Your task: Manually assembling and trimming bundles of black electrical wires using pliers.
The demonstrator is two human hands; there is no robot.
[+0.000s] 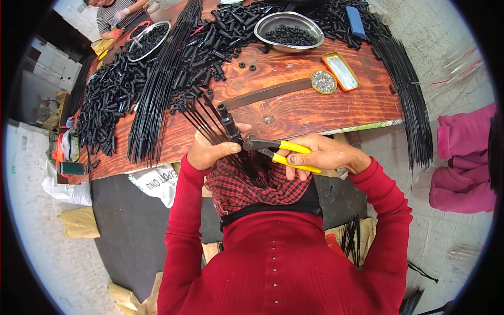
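My left hand [210, 152] grips a fan of thin black rods [202, 118] with a black plastic tube [227, 119] fitted on them, held just in front of the wooden table's near edge. My right hand [325, 155] is closed on yellow-handled pliers [281, 151]. The pliers' dark jaws [251, 143] meet the rods right beside my left thumb. A red checked cloth [247, 184] lies under both hands on my lap.
The wooden table [315, 110] carries heaps of black tubes [110, 94], long black rod bundles [157, 89] [409, 94], a steel bowl of black rings [289, 29], a small tin of metal bits [323, 82], an orange tray [341, 71]. Another person [118, 13] works at the far left; pink fabric [462, 157] at right.
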